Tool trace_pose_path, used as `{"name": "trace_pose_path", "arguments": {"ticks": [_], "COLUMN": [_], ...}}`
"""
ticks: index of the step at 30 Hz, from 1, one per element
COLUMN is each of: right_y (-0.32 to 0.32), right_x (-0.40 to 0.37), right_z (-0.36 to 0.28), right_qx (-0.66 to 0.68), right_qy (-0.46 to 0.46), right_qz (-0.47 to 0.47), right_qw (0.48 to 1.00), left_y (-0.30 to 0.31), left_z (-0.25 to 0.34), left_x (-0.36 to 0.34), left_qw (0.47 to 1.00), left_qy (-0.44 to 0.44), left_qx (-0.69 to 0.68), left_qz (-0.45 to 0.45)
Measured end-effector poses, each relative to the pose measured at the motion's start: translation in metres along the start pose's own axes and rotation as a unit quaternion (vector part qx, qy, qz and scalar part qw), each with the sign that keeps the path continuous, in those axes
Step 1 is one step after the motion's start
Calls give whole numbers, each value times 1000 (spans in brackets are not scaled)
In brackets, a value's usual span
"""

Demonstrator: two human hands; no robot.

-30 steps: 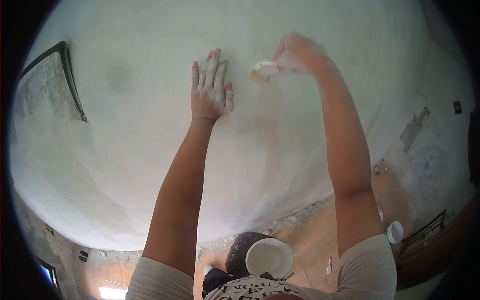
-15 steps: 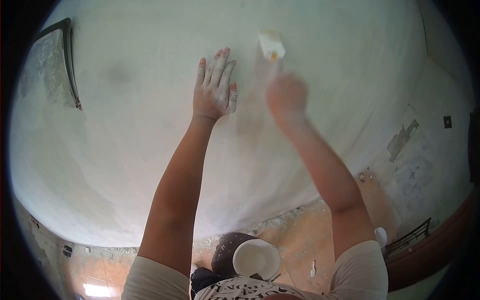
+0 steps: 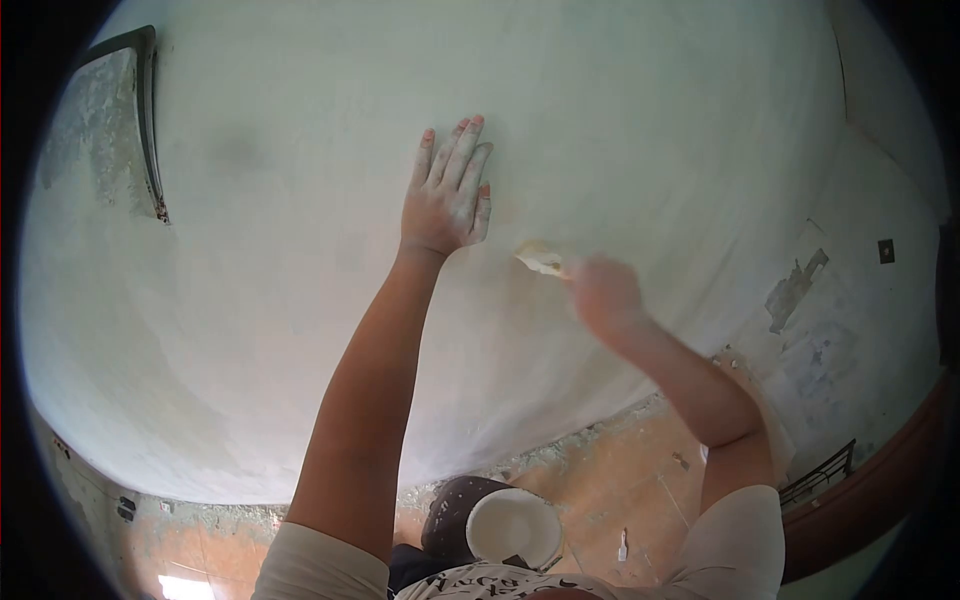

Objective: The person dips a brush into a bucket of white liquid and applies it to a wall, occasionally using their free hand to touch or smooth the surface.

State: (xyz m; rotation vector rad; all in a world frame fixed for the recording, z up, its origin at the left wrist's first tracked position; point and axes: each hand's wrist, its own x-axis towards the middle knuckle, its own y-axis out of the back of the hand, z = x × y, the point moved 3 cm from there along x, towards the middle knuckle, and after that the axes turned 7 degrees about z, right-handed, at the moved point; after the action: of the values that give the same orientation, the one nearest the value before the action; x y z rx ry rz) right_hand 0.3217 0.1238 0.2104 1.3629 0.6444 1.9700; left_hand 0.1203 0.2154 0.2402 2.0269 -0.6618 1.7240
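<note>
My left hand (image 3: 445, 200) rests palm-down against the pale plastered wall (image 3: 300, 310), its fingers stretched out and dusted with white. To the right and a little lower, my right hand (image 3: 606, 296) is closed around the handle of a putty knife (image 3: 541, 259). The knife's pale, smeared blade points left and lies close to the wall; whether its edge touches cannot be made out. Motion blurs the right hand, and its fingers hide most of the handle.
A white bucket (image 3: 553, 520) stands below, close to my body, beside a dark, speckled rounded object (image 3: 450, 520). A small white tool (image 3: 623, 545) lies on the orange floor (image 3: 590, 480). At upper left is a dark frame (image 3: 150, 130); a socket (image 3: 886, 251) sits on the right wall.
My right hand has swept down the wall with the putty knife, whose blade has turned from pointing up to pointing left. My left hand stays flat, slightly lower and further right in view.
</note>
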Motion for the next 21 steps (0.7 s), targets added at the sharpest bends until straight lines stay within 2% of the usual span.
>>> {"name": "trace_pose_path", "arguments": {"ticks": [1, 3, 5, 7, 9, 10, 13, 15, 16, 18, 19, 21], "right_y": [3, 23, 43, 63, 93, 94, 133, 160, 168, 188, 185, 169], "right_x": [12, 38, 72, 103, 135, 153, 187, 189, 184, 169, 164, 151], "right_z": [22, 51, 71, 92, 97, 112, 124, 128, 131, 133, 132, 130], "right_qx": [63, 39, -16, -27, -27, -34, 27, 8, 6, -29, -32, -16], "right_qy": [-26, -56, -151, -120, -148, -89, -156, -174, -176, -167, -167, -225], "right_qz": [-21, -52, -40, -5, -50, -13, -70, 25, 20, 191, 188, 248], "right_qw": [997, 996, 988, 992, 987, 995, 985, 984, 984, 967, 967, 942], "left_y": [0, 1, 1, 1, 2, 1, 1, 3, 2, 2, 2, 1], "left_z": [-1, 0, 1, 1, 0, 0, 0, 0, 0, -1, 0, -2], "left_x": [0, 0, 0, 1, 0, 0, 0, 0, 0, 0, 0, -1], "left_qw": [1000, 1000, 1000, 1000, 1000, 1000, 999, 999, 999, 999, 999, 999], "left_qy": [1, -4, -3, -1, -8, -6, -7, -7, -9, -8, -11, -16], "left_qx": [0, -8, -15, -23, -22, -24, -32, -30, -24, -32, -35, -39], "left_qz": [3, 11, 12, 10, 16, 15, 21, 20, 23, 23, 19, 19]}}
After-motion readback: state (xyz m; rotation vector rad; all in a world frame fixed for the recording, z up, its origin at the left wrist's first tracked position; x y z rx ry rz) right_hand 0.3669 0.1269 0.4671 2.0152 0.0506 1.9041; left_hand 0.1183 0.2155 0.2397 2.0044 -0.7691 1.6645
